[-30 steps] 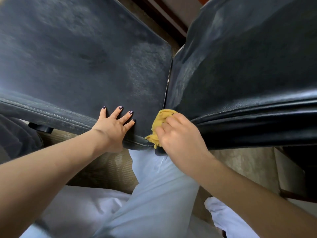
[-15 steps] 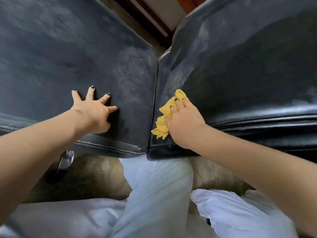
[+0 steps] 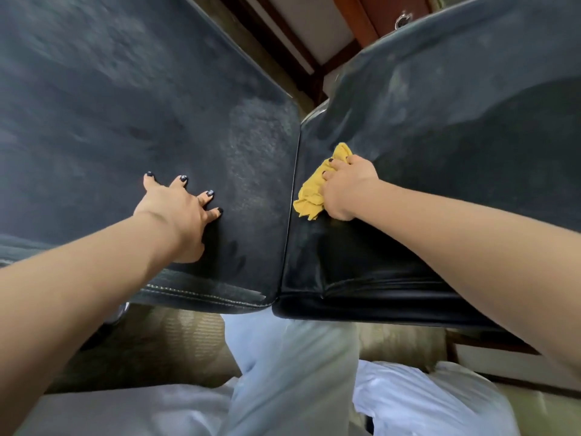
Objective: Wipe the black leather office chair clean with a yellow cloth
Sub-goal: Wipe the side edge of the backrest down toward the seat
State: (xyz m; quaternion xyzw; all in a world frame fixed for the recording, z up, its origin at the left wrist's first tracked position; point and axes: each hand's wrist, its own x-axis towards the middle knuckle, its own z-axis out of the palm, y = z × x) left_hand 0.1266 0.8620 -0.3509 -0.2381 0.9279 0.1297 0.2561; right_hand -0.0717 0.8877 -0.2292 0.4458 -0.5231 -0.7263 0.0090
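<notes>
Floor: beige carpet [image 3: 188, 338], faint ribbed pattern, lower left and lower right. Pale trouser leg [image 3: 292, 372] runs up the middle of the lower frame, with white fabric [image 3: 424, 401] bunched just to its right. Top centre: dark wood trim [image 3: 276, 36], a white panel [image 3: 317, 29] beside it, then a reddish-brown wood front [image 3: 377, 14] carrying a metal ring pull [image 3: 404, 19].

beige patterned carpet [image 3: 176, 341], dark wood trim [image 3: 284, 45] beside a white wall [image 3: 317, 29], reddish wooden cabinet [image 3: 374, 17], metal ring pull [image 3: 403, 19]
</notes>
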